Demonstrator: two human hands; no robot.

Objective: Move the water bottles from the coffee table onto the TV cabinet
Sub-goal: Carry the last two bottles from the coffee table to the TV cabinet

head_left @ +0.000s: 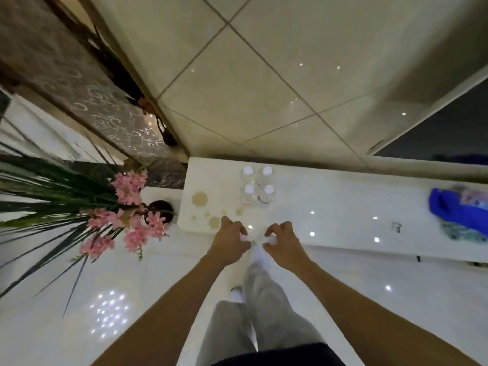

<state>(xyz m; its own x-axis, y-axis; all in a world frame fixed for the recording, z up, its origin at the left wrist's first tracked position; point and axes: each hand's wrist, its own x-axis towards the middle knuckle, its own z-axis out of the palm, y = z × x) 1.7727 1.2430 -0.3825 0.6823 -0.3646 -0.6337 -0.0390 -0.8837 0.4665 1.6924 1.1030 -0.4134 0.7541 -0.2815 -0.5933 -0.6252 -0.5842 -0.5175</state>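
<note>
Several clear water bottles (257,187) with white caps stand grouped on the glossy white TV cabinet (330,207), near its left end. My left hand (231,240) is curled around the white cap of a water bottle (244,237) at the cabinet's front edge. My right hand (284,241) grips the cap of a second water bottle (269,240) beside it. Both held bottles are mostly hidden under my fingers, and I cannot tell whether they rest on the cabinet.
A pot of pink flowers with long green leaves (126,207) stands left of the cabinet. A blue cloth bundle (459,212) lies at the cabinet's right end. Brown round stains (200,198) mark the cabinet top. A dark screen (449,128) leans on the wall.
</note>
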